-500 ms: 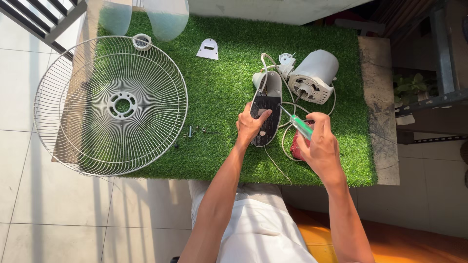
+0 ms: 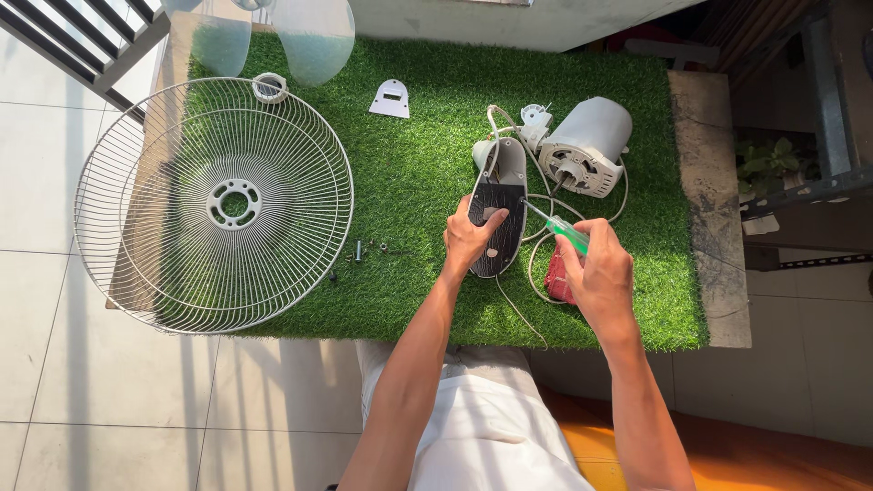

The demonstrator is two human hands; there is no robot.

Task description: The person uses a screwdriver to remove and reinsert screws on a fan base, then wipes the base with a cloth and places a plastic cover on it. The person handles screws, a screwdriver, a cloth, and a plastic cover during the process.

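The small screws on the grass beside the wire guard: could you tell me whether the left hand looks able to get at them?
Probably yes. The screws lie bare on the green mat, just left of the left hand, with nothing between; that hand rests on the black housing.

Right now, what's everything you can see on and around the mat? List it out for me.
grass mat: one, green, under the parts
wire fan guard: one, white, left, overhanging the mat
fan blades: translucent, top left
bracket plate: one, white, top centre
motor: one, white, upper right
oval housing: one, black and grey, centre
screws: several, dark, beside the guard
screwdriver: one, green handle, tip at the housing
left hand: on the housing
right hand: gripping the screwdriver
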